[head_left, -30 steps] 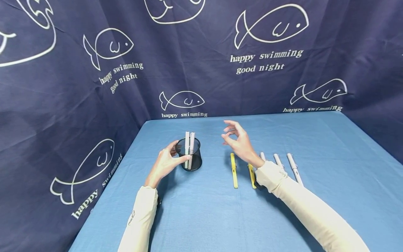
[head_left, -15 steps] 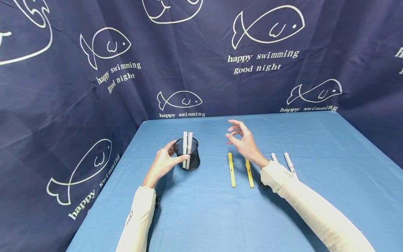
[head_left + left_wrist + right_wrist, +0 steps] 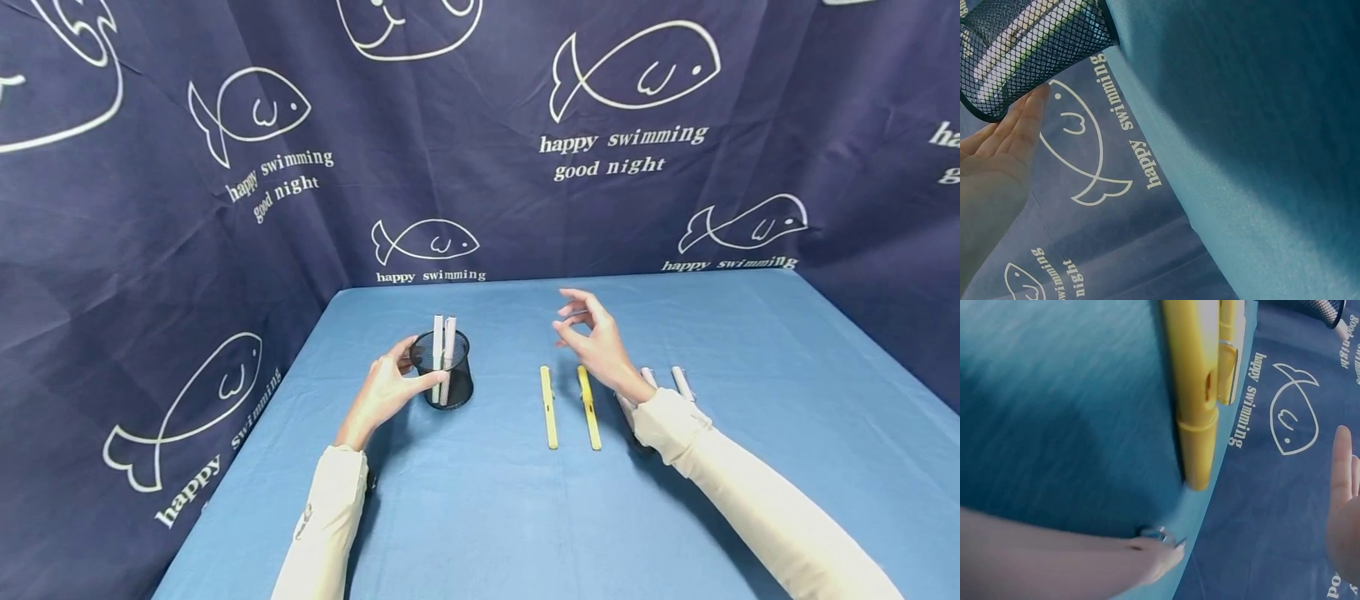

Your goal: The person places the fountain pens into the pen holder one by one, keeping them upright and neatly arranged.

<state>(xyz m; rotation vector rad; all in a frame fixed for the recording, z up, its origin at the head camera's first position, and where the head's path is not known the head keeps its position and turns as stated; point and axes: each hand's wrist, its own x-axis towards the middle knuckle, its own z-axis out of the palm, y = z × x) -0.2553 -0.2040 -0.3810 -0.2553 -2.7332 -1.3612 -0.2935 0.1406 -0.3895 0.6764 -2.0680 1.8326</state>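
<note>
My left hand (image 3: 388,387) holds a black mesh pen cup (image 3: 460,379) by its left side, thumb across the front. Two white pens (image 3: 437,343) stand upright in the cup. My right hand (image 3: 597,343) hovers over the table with loosely bent fingers and nothing in them. Below it lie two yellow pens (image 3: 549,408), roughly side by side; one yellow pen (image 3: 1196,425) fills the middle of the right wrist view. Light-coloured pens (image 3: 682,383) lie at the right, partly hidden by the right wrist and sleeve. In the left wrist view, fingers (image 3: 1025,128) touch the cup's mesh.
Blue cloth (image 3: 480,517) covers the table. Dark blue curtains (image 3: 510,208) with white fish drawings and lettering hang behind and at the sides, close to the table's back edge.
My right hand has shifted a little to the right, away from the cup, its fingers still loosely bent. The left hand keeps holding the cup. The head view has turned slightly.
</note>
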